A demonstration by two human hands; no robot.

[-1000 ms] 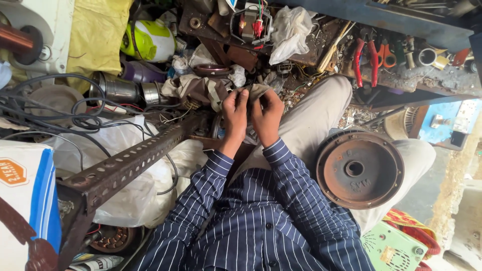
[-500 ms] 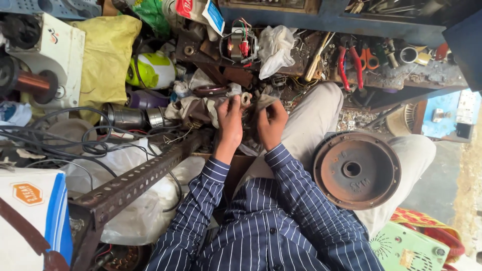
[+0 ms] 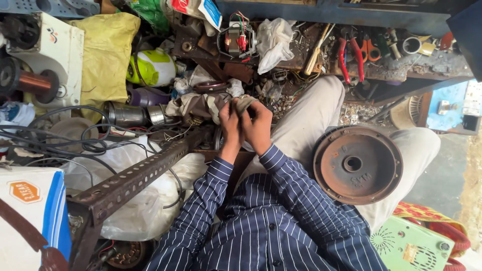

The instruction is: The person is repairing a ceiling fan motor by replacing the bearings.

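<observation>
A small greyish part, too hidden to name, sits in the middle of the frame, pinched between the left hand and right hand. Both grips are closed tight on it. The step looks like fiddling with it; turning it will need careful fingers above the dirty rag.

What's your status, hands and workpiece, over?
Left hand and right hand pressed together, both gripping a dirty cloth. Whatever sits inside is hidden. Rusty round cover on right leg; perforated angle bar and black cables crowd the left.
</observation>
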